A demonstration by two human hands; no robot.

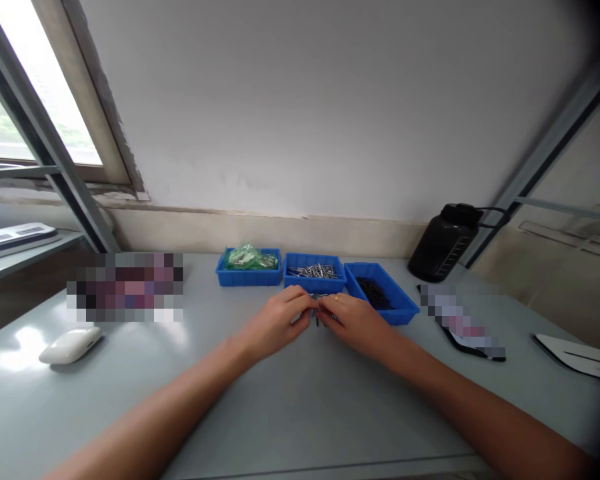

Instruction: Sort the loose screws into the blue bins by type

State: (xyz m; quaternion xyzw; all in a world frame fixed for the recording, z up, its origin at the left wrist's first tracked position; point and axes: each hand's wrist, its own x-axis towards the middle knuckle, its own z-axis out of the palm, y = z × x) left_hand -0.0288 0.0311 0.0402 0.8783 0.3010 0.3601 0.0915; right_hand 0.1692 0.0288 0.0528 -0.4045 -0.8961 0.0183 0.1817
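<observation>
While both hands are meeting near the centre of the frame, the left hand (287, 317) and the right hand (355, 323) are gripping some small part (319, 295) with pinched fingers. A bright metal edge is showing at the fingertips, and a dark end (317, 323) is pointing down below them; whether these are belonging to one piece, one cannot tell, because the fingers are covering most of it. This covering could cause the first trouble: the person may be missing that something is sitting crooked. Such a pinch is probably also giving little hold, so if one hand is relaxing too early, the part could slip and roll over the grey surface (300, 413) toward the bottom of the frame.

Just above the hands in the frame, the middle blue tray (314, 283) is holding loose metal pins (320, 271). To its right, the right blue tray (403, 314) is standing at an angle, carrying black pieces (373, 292), and the right hand is overlapping its near corner in the view. If this hand is swinging outward, its knuckles could be bumping the tray.
</observation>
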